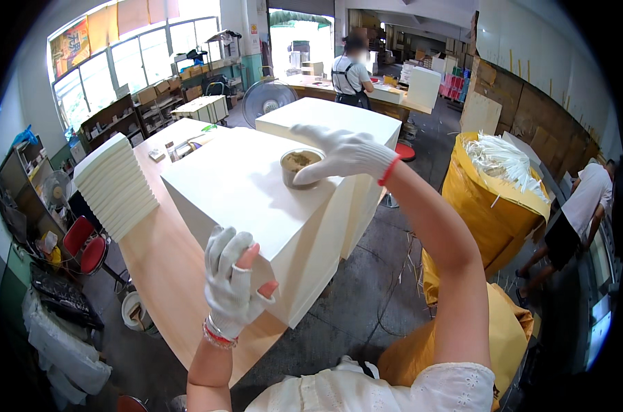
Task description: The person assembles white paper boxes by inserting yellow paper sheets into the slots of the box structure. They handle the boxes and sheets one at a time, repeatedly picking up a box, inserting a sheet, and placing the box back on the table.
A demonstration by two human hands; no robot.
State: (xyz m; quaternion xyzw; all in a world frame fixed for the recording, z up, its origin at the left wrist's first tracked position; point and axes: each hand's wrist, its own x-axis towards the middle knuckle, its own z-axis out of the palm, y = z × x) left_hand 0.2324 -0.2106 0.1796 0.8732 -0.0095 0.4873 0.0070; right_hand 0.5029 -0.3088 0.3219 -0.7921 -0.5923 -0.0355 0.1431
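Observation:
My right hand (352,154), in a white knit glove, is at a small round tub (292,180) with brownish contents. Its fingers stretch out past the tub's far side, and the thumb lies against the near side. The tub stands on top of a tall stack of white sheets (222,172). My left hand (232,275) wears a white glove that leaves the thumb and index fingertips bare. Raised beside the stack's near corner, it holds nothing, with its fingers slightly bent and the thumb apart.
A wooden table (167,275) carries the stacks, including white padded sheets (116,182) at left. Yellow sacks (483,213) with white strips stand at right. A fan (270,103) and a person (350,75) are beyond; another person (586,199) bends at far right.

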